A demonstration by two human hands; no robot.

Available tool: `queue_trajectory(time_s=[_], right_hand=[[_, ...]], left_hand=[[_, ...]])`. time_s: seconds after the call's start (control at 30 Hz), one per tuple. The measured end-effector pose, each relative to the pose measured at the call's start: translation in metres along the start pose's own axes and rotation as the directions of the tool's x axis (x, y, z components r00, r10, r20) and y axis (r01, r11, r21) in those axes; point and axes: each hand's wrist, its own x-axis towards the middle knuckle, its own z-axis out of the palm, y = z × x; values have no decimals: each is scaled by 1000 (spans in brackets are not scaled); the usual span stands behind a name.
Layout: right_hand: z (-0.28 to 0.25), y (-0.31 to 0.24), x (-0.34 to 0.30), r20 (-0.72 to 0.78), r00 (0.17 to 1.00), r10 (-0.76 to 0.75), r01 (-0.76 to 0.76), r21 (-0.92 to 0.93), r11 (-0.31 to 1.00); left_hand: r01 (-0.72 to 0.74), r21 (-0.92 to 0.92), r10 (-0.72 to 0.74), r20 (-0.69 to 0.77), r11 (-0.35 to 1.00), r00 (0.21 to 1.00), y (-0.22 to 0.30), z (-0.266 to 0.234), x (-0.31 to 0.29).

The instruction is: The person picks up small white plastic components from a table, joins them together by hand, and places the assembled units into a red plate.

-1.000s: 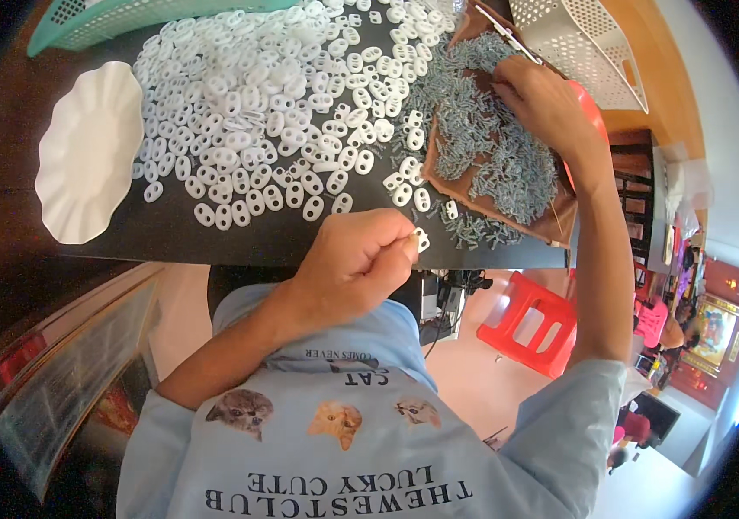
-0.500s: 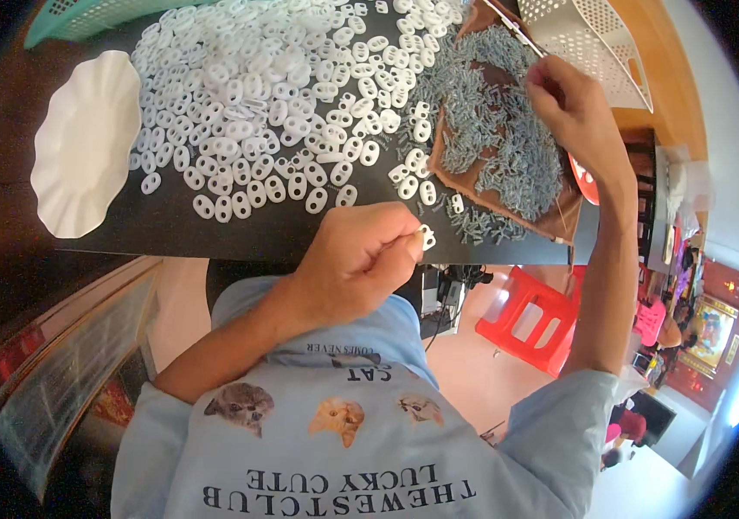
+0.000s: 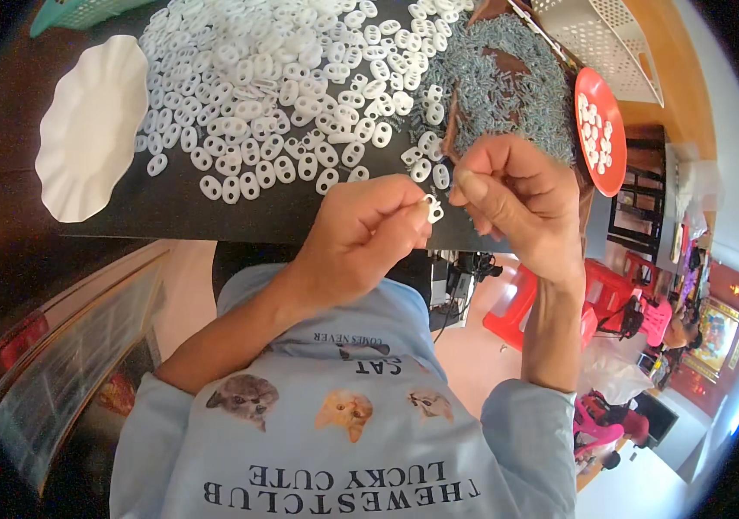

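Above the table's near edge, my left hand (image 3: 361, 233) is closed, its thumb and forefinger pinching a small white two-hole cord lock (image 3: 435, 208). Just to the right, my right hand (image 3: 525, 203) is also closed, thumb against fingertips, close to that piece. Whatever lies between its fingertips is too small or hidden to make out. Beyond both hands a large heap of similar white two-hole pieces (image 3: 248, 108) spreads over the dark table (image 3: 188, 212). A pile of small grey springs (image 3: 473, 86) lies on brown cloth (image 3: 508, 62) behind my right hand.
A white wavy-edged dish (image 3: 93, 130) stands at the left. At the right, a red plate (image 3: 613, 173) carries several white pieces. A white perforated basket (image 3: 599, 39) and a green basket (image 3: 84, 12) sit at the far corners. Red stools (image 3: 517, 307) stand below the table's edge.
My right hand has come from the springs toward me and left, up beside my left hand. My left hand still pinches the cord lock. The red plate now shows fully.
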Motion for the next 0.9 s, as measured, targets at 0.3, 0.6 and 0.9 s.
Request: queue_trajectory(time_s=[0.3,0.6,0.9], right_hand=[[9,7,-5,-18,994,-106,103,-133,986],[16,9,-5,2,992,-128,126,-191,974],[21,6,-4,-16,991,-130,124,-202,971]], left_hand=[[-9,-16,9,17,1000,1000,-1,-1,-1],[-33,-22,34,47,999,998,-4,-4,-2],[-35,-26,37,56,999,998,-2,-6,-2]])
